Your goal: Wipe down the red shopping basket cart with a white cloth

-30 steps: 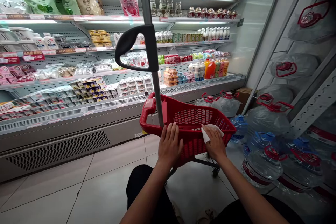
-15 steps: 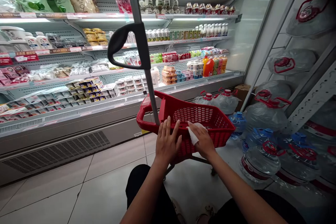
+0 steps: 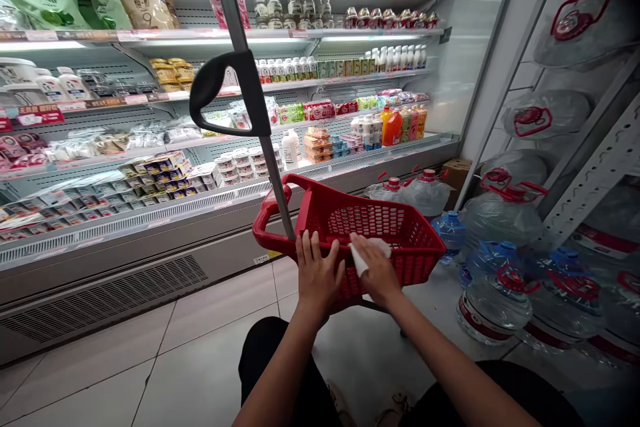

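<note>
A red plastic shopping basket (image 3: pixel 417 265) on wheels stands in front of me, with holes in its walls. From its left end rises a grey pole with a black looped handle (image 3: pixel 257 97). My left hand (image 3: pixel 319 275) rests on the near rim close to the pole, fingers spread and holding nothing. Further right along the same rim, my right hand (image 3: pixel 379 272) presses a white cloth or tissue (image 3: pixel 359 259) against the basket. Part of the white piece is covered by that hand's fingers.
A lit refrigerated display (image 3: pixel 210 203) runs along the far side, stocked with cups, bottles and bags. Large water bottles (image 3: pixel 495 307) stand on the floor at right beside a metal rack (image 3: pixel 590 180). Pale tiles (image 3: pixel 200 373) cover the floor.
My right hand has slid slightly left along the rim with the white piece. The basket's pole and handle lean further left in view; my left hand stays on the rim.
</note>
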The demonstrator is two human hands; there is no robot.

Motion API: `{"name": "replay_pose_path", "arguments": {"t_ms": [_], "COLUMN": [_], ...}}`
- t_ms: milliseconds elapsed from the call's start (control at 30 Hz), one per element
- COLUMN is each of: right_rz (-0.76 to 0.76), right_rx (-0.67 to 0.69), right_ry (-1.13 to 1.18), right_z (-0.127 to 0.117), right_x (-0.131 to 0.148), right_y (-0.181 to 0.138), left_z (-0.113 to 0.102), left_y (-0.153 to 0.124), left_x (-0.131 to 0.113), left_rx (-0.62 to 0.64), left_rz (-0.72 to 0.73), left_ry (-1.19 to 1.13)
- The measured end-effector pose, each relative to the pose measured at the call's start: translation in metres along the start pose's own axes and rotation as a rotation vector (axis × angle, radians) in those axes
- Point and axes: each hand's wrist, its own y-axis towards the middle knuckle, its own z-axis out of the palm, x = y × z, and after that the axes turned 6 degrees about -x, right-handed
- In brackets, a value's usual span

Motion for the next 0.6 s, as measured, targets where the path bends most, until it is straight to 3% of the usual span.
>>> {"name": "replay_pose_path", "arguments": {"t_ms": [100,167,300,433,500,600], "right_rz": [-0.036,-0.030,0.055,0.188,0.244,0.296], "right_rx": [0.013,0.027,0.033,0.045,0.017,-0.047], "right_ry": [0.111,0.120,0.010,-0.126,-0.174,-0.221], "right_z": [0.005,0.000,-0.023,-0.050,-0.057,-0.058], "right_x": [0.032,0.026,-0.036,-0.102,-0.117,-0.111], "right_y": [0.017,0.016,-0.008,-0.043,-0.054,-0.058], "left_z": [0.003,0.003,0.003,0.009,0.016,0.029], "left_y": [-0.001,0.000,0.005,0.010,0.010,0.005], "left_x": [0.003,0.008,0.018,0.019,0.013,-0.007], "left_rx": [0.011,0.017,0.012,-0.007,-0.008,0.017], "left_rz": [0.035,0.061,0.072,-0.008,-0.036,-0.013], "left_ry": [0.005,0.001,-0.021,-0.028,-0.029,-0.039]}}
